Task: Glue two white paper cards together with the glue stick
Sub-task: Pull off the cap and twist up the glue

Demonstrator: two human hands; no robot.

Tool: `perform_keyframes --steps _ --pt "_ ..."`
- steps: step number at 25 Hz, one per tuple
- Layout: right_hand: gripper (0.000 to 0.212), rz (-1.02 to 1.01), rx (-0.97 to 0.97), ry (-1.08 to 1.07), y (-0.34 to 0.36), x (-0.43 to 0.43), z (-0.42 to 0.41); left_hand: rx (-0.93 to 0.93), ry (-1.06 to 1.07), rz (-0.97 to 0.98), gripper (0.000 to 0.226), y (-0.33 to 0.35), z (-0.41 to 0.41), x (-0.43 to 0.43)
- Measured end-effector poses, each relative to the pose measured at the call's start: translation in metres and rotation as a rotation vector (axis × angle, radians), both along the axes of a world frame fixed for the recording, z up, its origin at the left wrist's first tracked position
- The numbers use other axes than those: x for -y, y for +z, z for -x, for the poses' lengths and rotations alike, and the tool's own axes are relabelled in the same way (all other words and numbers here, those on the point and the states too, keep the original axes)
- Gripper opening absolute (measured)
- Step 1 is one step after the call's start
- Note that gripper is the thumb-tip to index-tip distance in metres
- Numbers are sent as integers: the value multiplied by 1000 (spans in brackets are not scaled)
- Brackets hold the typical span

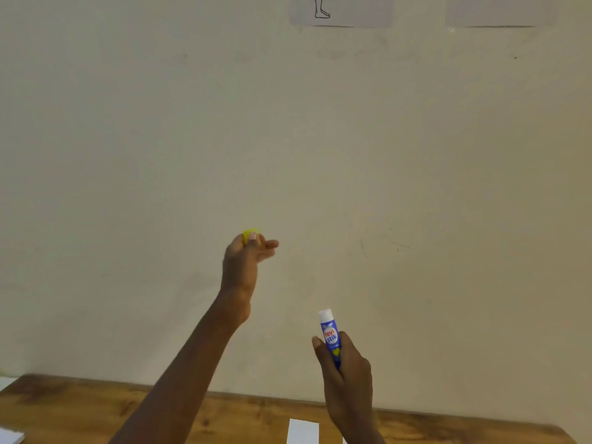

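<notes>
**Glue bared, cards barely in sight**

The left hand (245,261) is raised just below centre, toward 7 o'clock, pinching the yellow cap (249,234) between thumb and fingertips, with the other fingers loosely extended; the right hand (347,373), at about 5 o'clock, is wrapped round the blue glue stick (330,336), which stands nearly upright with its white tip uncovered. One white card (302,431) lies flat on the wooden counter (96,408) at 6 o'clock, cut by the lower edge; a white sliver (344,441) just beside it may be the second card, though I cannot tell; more paper (11,436) sits at 8 o'clock.

The likely troubles: the cap is held lightly and high, so it could slip and roll off the counter; the view takes in mostly wall (320,139), so a stroke begun now could miss the card and smear the wood. Nothing pins the card; with the left hand busy, the tacky tip could drag or crease the thin paper. An uneven coat would probably leave the edges lifting once the cards are pressed together.
</notes>
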State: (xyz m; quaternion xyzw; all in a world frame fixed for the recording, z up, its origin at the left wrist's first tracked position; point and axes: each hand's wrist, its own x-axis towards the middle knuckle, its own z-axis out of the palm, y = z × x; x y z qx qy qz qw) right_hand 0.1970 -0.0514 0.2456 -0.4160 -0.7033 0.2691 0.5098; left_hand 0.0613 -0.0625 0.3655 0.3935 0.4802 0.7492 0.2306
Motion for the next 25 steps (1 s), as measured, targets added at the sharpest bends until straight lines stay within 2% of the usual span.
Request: perform_keyframes --steps 3,7,10,13,16,18,22,25 --pt "28 27 -203 117 12 -4 3 13 -206 167 28 -30 -10 6" --pt "12 84 -230 320 27 -2 10 -50 -263 61 11 -57 -28 6" --pt "24 115 -222 387 25 -2 7 -133 -178 13 24 -64 -43 4" --pt "32 85 -265 328 20 -1 3 -96 -97 -12 28 -62 -47 2" --pt "23 15 -328 190 16 -4 1 -60 -42 -41 29 -60 -44 -1" --pt "16 28 -352 192 16 -6 2 -77 -46 -46 29 -60 -42 -2" --pt "28 182 -487 408 17 -8 3 -166 -80 -48 29 -59 -42 -3" --pt "29 436 -758 631 19 -7 0 -54 -183 -22 21 -59 -40 -4"
